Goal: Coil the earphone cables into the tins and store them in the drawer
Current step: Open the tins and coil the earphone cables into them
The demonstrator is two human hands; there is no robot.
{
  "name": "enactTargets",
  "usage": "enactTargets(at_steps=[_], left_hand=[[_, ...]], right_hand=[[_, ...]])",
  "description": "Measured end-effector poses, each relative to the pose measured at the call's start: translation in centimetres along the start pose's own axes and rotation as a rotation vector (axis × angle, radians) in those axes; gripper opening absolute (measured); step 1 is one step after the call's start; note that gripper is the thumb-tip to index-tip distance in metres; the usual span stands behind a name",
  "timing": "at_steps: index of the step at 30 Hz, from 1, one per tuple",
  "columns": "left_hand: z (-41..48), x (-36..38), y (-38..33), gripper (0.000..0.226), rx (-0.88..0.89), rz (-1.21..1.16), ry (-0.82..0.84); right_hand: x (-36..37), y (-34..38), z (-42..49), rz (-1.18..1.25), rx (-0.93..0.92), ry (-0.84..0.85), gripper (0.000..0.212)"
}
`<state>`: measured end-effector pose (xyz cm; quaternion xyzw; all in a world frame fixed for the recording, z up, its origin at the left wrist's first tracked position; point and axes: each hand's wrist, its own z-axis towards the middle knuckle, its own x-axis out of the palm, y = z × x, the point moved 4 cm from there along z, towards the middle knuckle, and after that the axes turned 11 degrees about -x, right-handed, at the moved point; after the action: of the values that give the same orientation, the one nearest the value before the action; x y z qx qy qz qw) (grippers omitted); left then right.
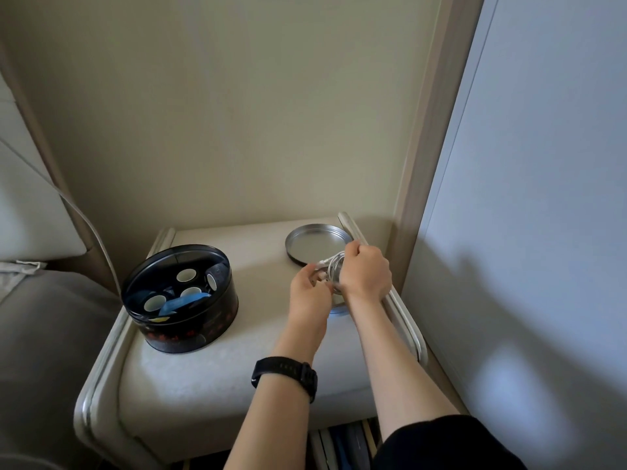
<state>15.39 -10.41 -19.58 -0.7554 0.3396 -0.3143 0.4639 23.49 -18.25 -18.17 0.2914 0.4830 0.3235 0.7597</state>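
Observation:
A white earphone cable is wound in loops between my two hands, over the right side of the bedside table. My right hand is closed around the coil from above. My left hand pinches the cable's loose part with its fingertips. Under both hands lies a small silver tin, mostly hidden. Its round lid lies upturned just behind, near the back right corner. The drawer itself is not visible; a gap below the table's front edge shows some items.
A large black round tin holding small white cups and blue packets stands on the left of the cream table. Raised rails edge the table's sides. A grey bed lies left, a white wardrobe panel right.

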Motion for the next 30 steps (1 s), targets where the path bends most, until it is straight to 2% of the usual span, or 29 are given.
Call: enactTargets(at_steps=[3,5,9,14,18,21,23,26,30], left_hand=[[-0.1,0.0,-0.3,0.040,0.130,0.318,-0.043],[-0.1,-0.2,-0.6,0.044,0.240,0.488,-0.130],[-0.4,-0.7,-1.1,0.063,0.331,0.613,-0.254],[-0.8,-1.1,-0.8,0.045,0.511,0.873,-0.442],[-1.3,-2.0,0.1,0.057,0.449,0.824,-0.582],[-0.9,-2.3,0.5,0.065,0.321,0.756,-0.538],[-0.5,-2.1,0.7,0.050,0.258,0.717,-0.481],[-0.3,-2.1,0.7,0.023,0.263,0.700,-0.470],[-0.2,-2.7,0.5,0.025,0.234,0.574,-0.452]], right_hand=[[0.1,-0.2,0.5,-0.057,-0.057,0.075,0.044],[0.1,-0.5,0.6,-0.068,-0.084,0.107,0.044],[0.3,-1.3,0.9,-0.044,-0.097,0.173,0.043],[0.6,-1.2,1.2,-0.052,-0.203,0.240,0.049],[0.9,-0.4,0.6,-0.154,-0.322,0.276,0.048],[1.5,0.0,-0.1,-0.183,-0.391,0.313,0.049],[1.7,0.2,-0.4,-0.159,-0.423,0.321,0.052],[1.8,0.5,-0.7,-0.159,-0.492,0.301,0.051],[1.7,0.0,-0.6,-0.109,-0.459,0.353,0.053]])
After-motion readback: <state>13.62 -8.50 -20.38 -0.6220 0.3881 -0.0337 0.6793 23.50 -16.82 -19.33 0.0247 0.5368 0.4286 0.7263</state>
